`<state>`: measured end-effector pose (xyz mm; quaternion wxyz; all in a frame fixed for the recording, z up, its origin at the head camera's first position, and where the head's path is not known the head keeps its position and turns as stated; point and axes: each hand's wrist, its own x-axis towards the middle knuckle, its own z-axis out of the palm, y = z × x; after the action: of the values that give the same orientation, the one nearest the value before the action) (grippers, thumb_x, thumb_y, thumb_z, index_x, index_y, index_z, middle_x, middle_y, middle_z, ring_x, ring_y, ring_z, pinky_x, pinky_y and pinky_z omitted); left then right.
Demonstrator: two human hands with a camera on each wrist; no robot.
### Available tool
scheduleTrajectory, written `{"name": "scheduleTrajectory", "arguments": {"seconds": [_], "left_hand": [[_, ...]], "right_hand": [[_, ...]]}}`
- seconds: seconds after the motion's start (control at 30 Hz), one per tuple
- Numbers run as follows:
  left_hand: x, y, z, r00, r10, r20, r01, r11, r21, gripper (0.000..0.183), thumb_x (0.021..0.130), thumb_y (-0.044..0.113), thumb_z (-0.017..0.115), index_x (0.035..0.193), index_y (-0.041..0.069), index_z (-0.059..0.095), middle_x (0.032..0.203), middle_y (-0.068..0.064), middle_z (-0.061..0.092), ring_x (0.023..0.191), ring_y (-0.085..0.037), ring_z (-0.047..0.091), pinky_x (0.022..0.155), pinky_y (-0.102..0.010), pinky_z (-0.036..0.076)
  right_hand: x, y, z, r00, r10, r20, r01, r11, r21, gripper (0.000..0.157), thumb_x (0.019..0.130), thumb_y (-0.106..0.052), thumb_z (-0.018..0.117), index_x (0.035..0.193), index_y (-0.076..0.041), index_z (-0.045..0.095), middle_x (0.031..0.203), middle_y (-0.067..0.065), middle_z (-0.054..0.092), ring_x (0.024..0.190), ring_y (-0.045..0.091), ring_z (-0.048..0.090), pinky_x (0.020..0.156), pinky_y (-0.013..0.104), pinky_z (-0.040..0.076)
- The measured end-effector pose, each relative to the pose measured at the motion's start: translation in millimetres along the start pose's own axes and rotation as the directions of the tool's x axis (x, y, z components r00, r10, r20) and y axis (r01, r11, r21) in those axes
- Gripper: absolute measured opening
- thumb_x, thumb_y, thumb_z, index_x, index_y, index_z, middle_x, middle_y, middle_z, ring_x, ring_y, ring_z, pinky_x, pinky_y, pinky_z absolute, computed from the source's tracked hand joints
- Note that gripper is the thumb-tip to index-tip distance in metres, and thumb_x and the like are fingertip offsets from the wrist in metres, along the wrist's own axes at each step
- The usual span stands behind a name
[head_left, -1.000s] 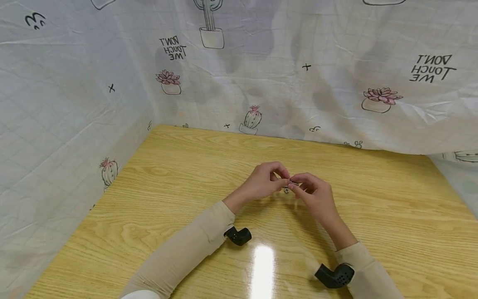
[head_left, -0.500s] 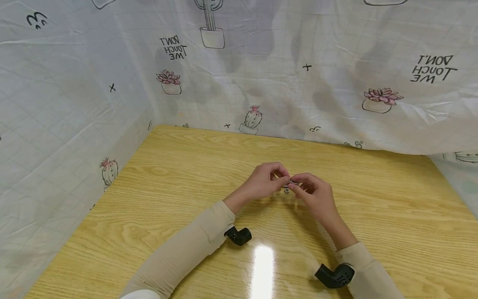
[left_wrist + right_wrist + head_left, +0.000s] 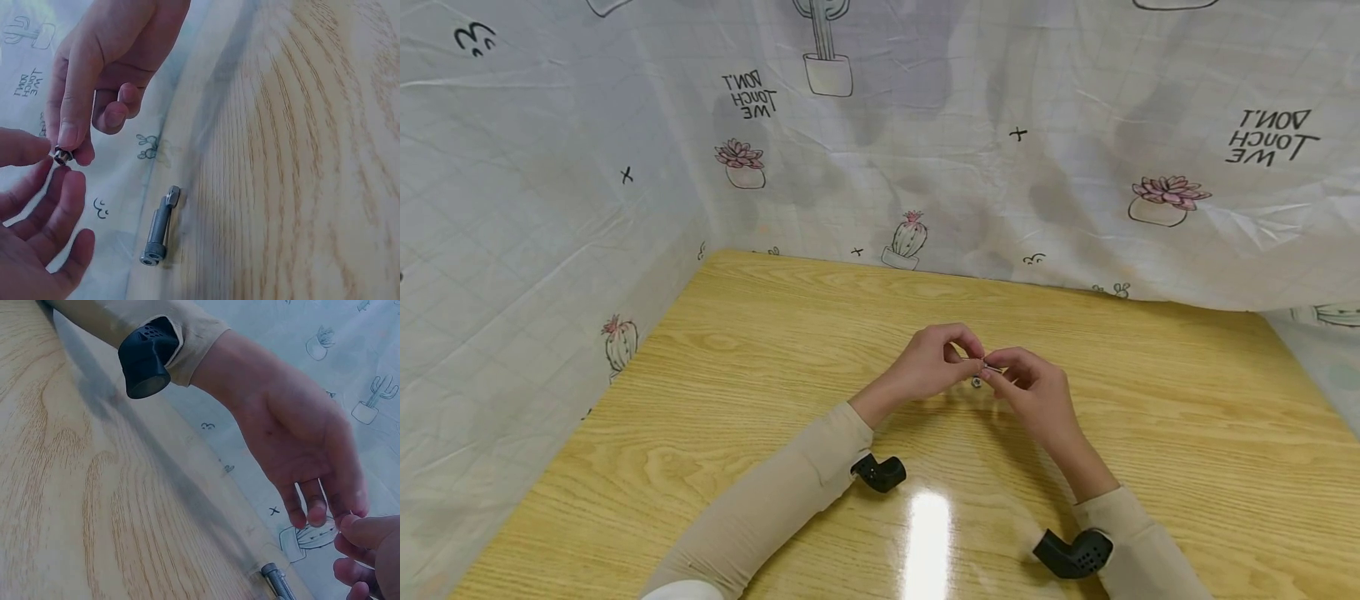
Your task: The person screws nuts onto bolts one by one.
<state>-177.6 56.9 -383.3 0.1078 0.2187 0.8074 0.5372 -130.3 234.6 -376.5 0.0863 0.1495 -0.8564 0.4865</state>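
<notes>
In the head view my left hand (image 3: 928, 364) and right hand (image 3: 1033, 387) meet fingertip to fingertip just above the table. Between them the left wrist view shows a small shiny metal piece, apparently a nut (image 3: 62, 156). The thumb and finger of my right hand (image 3: 100, 81) pinch it from above in that view; my left hand (image 3: 44, 231) pinches it from the lower left. Fingertips cover most of it, so I cannot tell whether a bolt runs through it. Close by on the table lie bolts (image 3: 156, 234) side by side, with another nut (image 3: 174, 195) by their tips.
The wood-grain table (image 3: 760, 375) spreads around both forearms, with a bright glare patch near the front. A white printed curtain (image 3: 970, 167) hangs along its back and left sides. Black curved camera mounts (image 3: 880, 473) sit at both sleeve cuffs.
Both hands stay almost in place over the last second. Only slight shifts of the pinching fingertips show, and the view drifts a little.
</notes>
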Motion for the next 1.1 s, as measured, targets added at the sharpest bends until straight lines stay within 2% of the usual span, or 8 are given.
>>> {"name": "scheduleTrajectory", "arguments": {"seconds": [0.1, 0.27, 0.37, 0.6, 0.9, 1.1], "left_hand": [[-1.4, -0.4, -0.2, 1.0, -0.014, 0.009, 0.014, 1.0, 0.005, 0.007, 0.096, 0.023, 0.06, 0.098, 0.018, 0.065, 0.096, 0.002, 0.065, 0.079, -0.033, 0.066, 0.057, -0.025, 0.047], [-1.4, -3.0, 0.6, 1.0, -0.023, 0.007, 0.023, 1.0, -0.008, 0.008, 0.096, 0.022, 0.061, 0.097, 0.016, 0.067, 0.092, 0.0, 0.067, 0.081, -0.031, 0.069, 0.06, -0.028, 0.052], [-1.7, -4.2, 0.7, 1.0, -0.013, -0.003, 0.013, 1.0, -0.007, 0.006, 0.095, 0.019, 0.063, 0.096, 0.016, 0.068, 0.092, 0.0, 0.068, 0.081, -0.03, 0.069, 0.059, -0.027, 0.051], [-2.7, -5.1, -0.1, 1.0, 0.012, -0.01, -0.012, 1.0, 0.006, 0.003, 0.092, 0.013, 0.066, 0.094, 0.013, 0.069, 0.094, -0.002, 0.069, 0.081, -0.03, 0.07, 0.057, -0.023, 0.049], [-3.5, -6.2, -0.7, 0.999, 0.041, -0.009, -0.041, 0.998, 0.037, 0.003, 0.091, 0.014, 0.068, 0.094, 0.015, 0.069, 0.094, -0.001, 0.068, 0.078, -0.031, 0.068, 0.057, -0.021, 0.047], [-4.7, -8.0, -1.0, 0.998, 0.06, -0.009, -0.059, 0.995, 0.075, 0.006, 0.09, 0.018, 0.07, 0.094, 0.016, 0.068, 0.096, 0.001, 0.069, 0.078, -0.023, 0.068, 0.062, -0.021, 0.051]], "right_hand": [[-0.8, -1.2, 0.4, 1.0, 0.001, -0.005, -0.001, 1.0, -0.004, 0.013, 0.09, -0.006, 0.067, 0.101, 0.0, 0.069, 0.083, 0.019, 0.069, 0.061, 0.024, 0.063, 0.051, 0.024, 0.049], [-1.6, -0.5, 1.8, 1.0, 0.002, -0.008, -0.002, 1.0, 0.008, 0.012, 0.09, -0.006, 0.067, 0.1, 0.0, 0.069, 0.082, 0.023, 0.067, 0.059, 0.018, 0.063, 0.051, 0.026, 0.05], [-2.1, 0.3, 2.6, 1.0, 0.003, -0.011, -0.003, 1.0, 0.007, 0.012, 0.09, -0.006, 0.067, 0.1, 0.0, 0.069, 0.082, 0.023, 0.067, 0.06, 0.02, 0.063, 0.051, 0.027, 0.05], [-3.8, 2.7, 4.2, 1.0, 0.004, -0.001, -0.004, 1.0, 0.017, 0.012, 0.09, -0.006, 0.067, 0.1, 0.0, 0.07, 0.09, 0.017, 0.069, 0.062, 0.019, 0.065, 0.056, 0.035, 0.054], [-6.0, 1.4, 6.4, 1.0, -0.009, -0.008, 0.009, 1.0, 0.01, 0.012, 0.091, -0.006, 0.066, 0.1, 0.0, 0.07, 0.088, 0.02, 0.069, 0.062, 0.027, 0.064, 0.053, 0.034, 0.053], [-6.3, 4.5, 8.2, 1.0, -0.015, -0.018, 0.015, 1.0, 0.004, 0.014, 0.092, -0.004, 0.064, 0.102, 0.002, 0.07, 0.09, 0.02, 0.07, 0.061, 0.027, 0.063, 0.053, 0.035, 0.053]]}}
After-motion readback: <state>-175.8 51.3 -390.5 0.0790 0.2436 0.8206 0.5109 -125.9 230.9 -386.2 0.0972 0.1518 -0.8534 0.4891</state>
